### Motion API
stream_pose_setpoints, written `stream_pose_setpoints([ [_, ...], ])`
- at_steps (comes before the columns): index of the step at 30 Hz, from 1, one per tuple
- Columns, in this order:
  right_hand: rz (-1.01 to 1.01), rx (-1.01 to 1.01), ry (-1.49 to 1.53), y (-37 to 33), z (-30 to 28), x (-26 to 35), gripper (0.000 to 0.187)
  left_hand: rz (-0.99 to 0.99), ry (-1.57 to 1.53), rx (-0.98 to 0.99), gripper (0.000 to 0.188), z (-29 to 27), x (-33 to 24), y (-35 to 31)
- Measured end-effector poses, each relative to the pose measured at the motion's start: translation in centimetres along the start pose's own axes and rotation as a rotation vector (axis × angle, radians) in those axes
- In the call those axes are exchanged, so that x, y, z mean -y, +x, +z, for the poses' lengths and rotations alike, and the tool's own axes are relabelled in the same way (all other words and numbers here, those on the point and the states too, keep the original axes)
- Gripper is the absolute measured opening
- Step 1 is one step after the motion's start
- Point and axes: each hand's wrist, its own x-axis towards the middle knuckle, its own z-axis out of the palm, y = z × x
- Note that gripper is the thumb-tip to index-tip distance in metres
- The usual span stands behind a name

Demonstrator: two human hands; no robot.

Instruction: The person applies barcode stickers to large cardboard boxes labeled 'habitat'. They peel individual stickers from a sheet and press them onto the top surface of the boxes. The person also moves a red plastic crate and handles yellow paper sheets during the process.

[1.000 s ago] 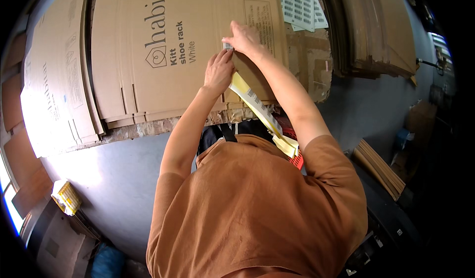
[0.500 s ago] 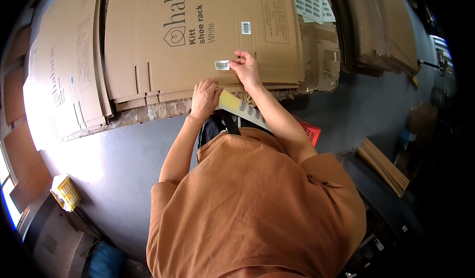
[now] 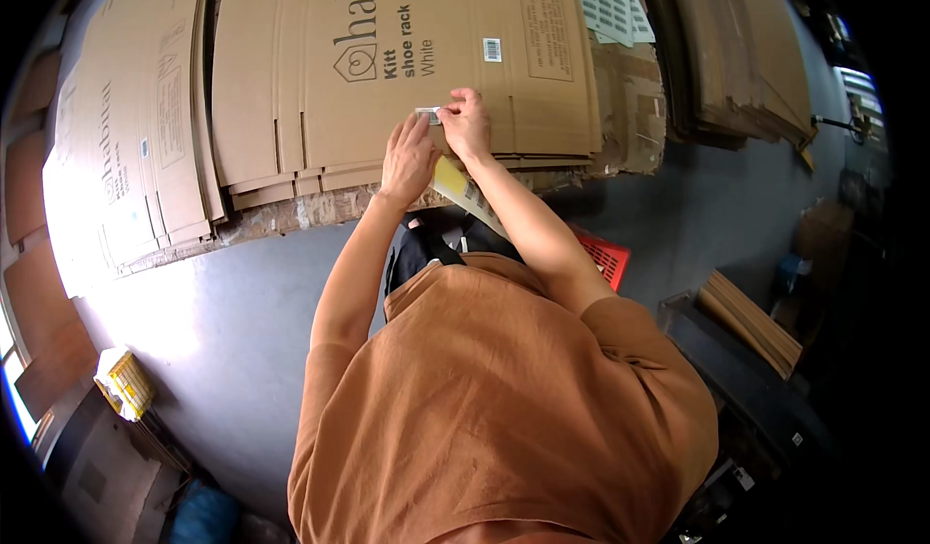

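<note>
A small white barcode label (image 3: 427,112) lies at the surface of a flat brown carton (image 3: 354,123), topmost on a stack. My right hand (image 3: 467,125) pinches the label's right end between thumb and finger. Close beside it, my left hand (image 3: 409,159) reaches its fingertips to the label's lower left edge. That same hand keeps a strip of label sheet (image 3: 451,178), yellowish at its bare end, between thumb and palm; the strip slants down behind my right forearm. Another barcode label (image 3: 492,50) is stuck flat farther up the carton.
Another flat carton stack (image 3: 145,156) stands at the left. Sheets of labels (image 3: 605,6) lie at the far right of the middle stack. Brown boards (image 3: 746,50) lean beyond. A red basket (image 3: 605,256) is beside my right arm, and a yellow basket (image 3: 128,387) sits lower left.
My left hand has moved up and its fingers have stretched toward the label. My right hand and the label have shifted slightly left and away from me. The view has shifted a little.
</note>
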Motion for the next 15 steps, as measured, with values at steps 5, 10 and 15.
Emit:
stream_pose_setpoints([
  [5,-0.143,0.041,-0.388,-0.6,-0.8,2.5,0.043,-0.107,-0.008,0.081,0.019,0.3,-0.4,0.0],
  [10,-0.168,0.067,-0.411,1.2,-5.5,0.4,0.035,-0.238,0.045,0.058,0.020,0.8,-1.4,-0.9],
  [15,-0.566,0.510,-0.221,-2.4,-13.3,-1.0,0.034,-0.381,-0.618,-0.007,0.017,-3.6,-3.2,0.1],
])
